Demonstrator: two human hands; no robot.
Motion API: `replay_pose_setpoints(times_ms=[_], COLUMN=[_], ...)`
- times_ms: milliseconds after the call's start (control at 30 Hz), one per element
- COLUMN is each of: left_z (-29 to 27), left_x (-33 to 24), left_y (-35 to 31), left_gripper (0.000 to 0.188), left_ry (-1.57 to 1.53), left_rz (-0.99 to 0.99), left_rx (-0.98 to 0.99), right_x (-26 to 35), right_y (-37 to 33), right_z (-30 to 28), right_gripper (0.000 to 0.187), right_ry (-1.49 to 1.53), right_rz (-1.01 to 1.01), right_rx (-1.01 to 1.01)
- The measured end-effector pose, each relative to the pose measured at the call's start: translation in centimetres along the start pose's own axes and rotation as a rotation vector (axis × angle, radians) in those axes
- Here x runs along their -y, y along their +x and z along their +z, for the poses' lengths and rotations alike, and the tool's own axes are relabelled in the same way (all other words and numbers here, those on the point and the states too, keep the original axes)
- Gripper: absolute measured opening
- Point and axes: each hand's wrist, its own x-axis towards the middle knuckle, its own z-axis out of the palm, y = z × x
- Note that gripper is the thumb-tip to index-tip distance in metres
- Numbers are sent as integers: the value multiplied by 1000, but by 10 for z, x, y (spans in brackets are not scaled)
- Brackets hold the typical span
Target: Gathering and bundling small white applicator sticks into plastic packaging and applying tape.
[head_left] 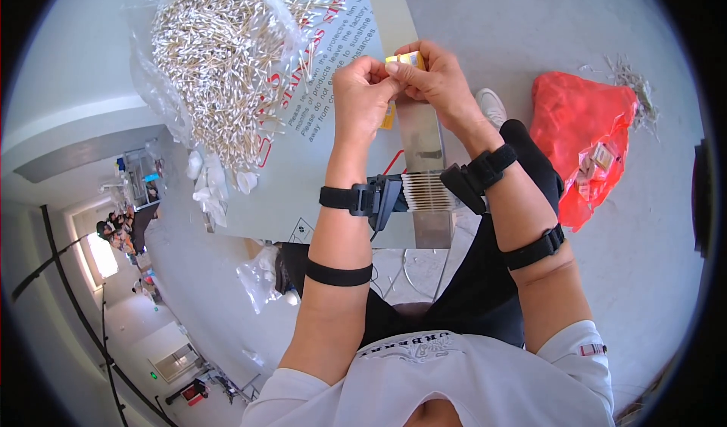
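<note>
Above the table's right edge, my two hands meet at a small yellow-and-white box (407, 59). My right hand (439, 84) is closed around it, with the thumb on its near side. My left hand (362, 93) is pinched against the box's left side, fingertips touching those of the right; what lies in the pinch is hidden. Just under the hands, another yellow piece (388, 118) shows in part on the table. Between my forearms, a neat row of cotton swabs (429, 192) lies side by side across the metal strip (428, 154) at the edge.
A clear plastic bag spills a large heap of cotton swabs (219, 63) over the film-covered table (310, 184). Crumpled white plastic (210, 188) lies near its left edge. On the floor at right rest a red bag (579, 116) holding small packets and some whitish scraps (638, 93).
</note>
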Motion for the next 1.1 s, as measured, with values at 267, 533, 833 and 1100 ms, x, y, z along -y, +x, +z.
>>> replay_pose_setpoints(times_ms=[267, 533, 833, 1100], left_z=[2, 6, 11, 6], left_x=[1, 7, 9, 9], left_y=[-6, -8, -13, -12], left_gripper=[8, 9, 12, 13], left_ry=[34, 548, 316, 80], left_rz=[-17, 235, 251, 109], left_rx=[-88, -197, -195, -195], right_x=[-4, -8, -6, -1], right_y=[2, -1, 2, 1], right_z=[2, 5, 4, 0], right_gripper=[15, 14, 16, 19], right_ry=[-23, -328, -163, 8], right_rz=[-75, -246, -197, -75], right_rx=[-75, -182, -204, -65])
